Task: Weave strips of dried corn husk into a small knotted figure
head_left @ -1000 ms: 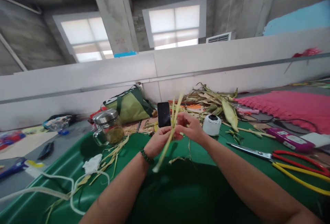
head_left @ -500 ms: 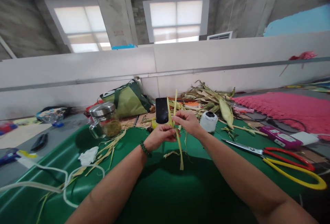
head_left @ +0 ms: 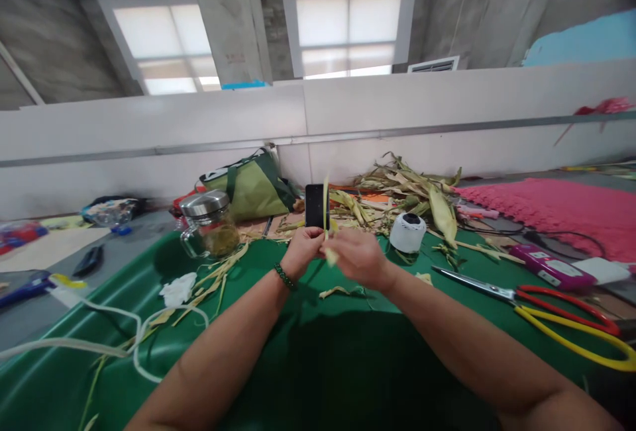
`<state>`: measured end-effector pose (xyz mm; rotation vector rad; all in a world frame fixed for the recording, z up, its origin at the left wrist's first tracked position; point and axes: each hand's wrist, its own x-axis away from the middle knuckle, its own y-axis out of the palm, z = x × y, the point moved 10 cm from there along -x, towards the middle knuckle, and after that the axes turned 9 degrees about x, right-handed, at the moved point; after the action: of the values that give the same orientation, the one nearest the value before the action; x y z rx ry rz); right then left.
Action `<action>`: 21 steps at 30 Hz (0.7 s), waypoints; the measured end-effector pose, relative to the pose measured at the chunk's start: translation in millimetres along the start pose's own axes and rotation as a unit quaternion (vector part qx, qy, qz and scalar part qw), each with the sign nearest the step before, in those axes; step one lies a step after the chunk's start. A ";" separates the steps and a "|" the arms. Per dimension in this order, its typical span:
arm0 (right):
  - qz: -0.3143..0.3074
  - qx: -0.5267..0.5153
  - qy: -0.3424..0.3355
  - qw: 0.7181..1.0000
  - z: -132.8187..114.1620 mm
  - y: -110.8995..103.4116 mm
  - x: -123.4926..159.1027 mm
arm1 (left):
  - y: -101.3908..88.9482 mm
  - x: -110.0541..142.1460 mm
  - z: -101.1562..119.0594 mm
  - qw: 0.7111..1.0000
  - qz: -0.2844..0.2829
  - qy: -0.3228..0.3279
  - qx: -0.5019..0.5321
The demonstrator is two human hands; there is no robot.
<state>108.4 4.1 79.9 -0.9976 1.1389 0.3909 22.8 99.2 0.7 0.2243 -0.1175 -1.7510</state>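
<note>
My left hand (head_left: pixel 303 252), a green bead bracelet at its wrist, is closed with thumb and fingers pinching a pale yellow corn husk strip (head_left: pixel 326 200) that stands upright above the fingers. Right beside it, my right hand (head_left: pixel 358 257) is closed at the same strip; its fingers are smeared by motion. A blurred pale husk end pokes out below the fingertips. Just behind my hands a black phone (head_left: pixel 314 206) stands upright. Lying on the green mat below is a small curled husk scrap (head_left: pixel 340 292).
Large scissors (head_left: pixel 517 295) with red and yellow handles lie at right, near a white round device (head_left: pixel 407 232) and a purple box (head_left: pixel 551 265). Dried husks (head_left: pixel 412 183) pile up behind. A glass jar (head_left: pixel 211 229), white tissue (head_left: pixel 177 289) and white cable (head_left: pixel 136 345) are at left.
My right hand has moved down and turned over the fingers of my left. The two raised strip ends now show as one, and the long strip hanging below has gone from there.
</note>
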 end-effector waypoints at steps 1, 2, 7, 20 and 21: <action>-0.019 0.019 -0.056 0.998 -15.7 4.0 2.2 | -2.1 -0.5 2.7 1.000 0.012 0.018 0.016; -0.023 0.033 -0.085 0.996 -23.8 5.1 4.0 | -3.5 -0.8 4.6 0.999 0.019 0.029 0.033; 0.031 0.055 -0.063 0.996 -8.7 -9.4 2.8 | -3.2 -0.7 6.7 0.992 -0.018 -0.015 0.123; -0.116 0.141 -0.172 0.968 -38.4 23.5 8.5 | -9.1 -0.3 17.4 0.996 -0.044 0.002 0.082; -0.121 0.122 -0.166 0.971 -37.8 23.4 8.0 | -12.4 -1.2 19.0 0.997 -0.032 0.012 0.075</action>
<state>73.5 -16.0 59.4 -0.8069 0.7325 0.2056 7.0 101.9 16.8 0.3624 -0.2264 -1.8042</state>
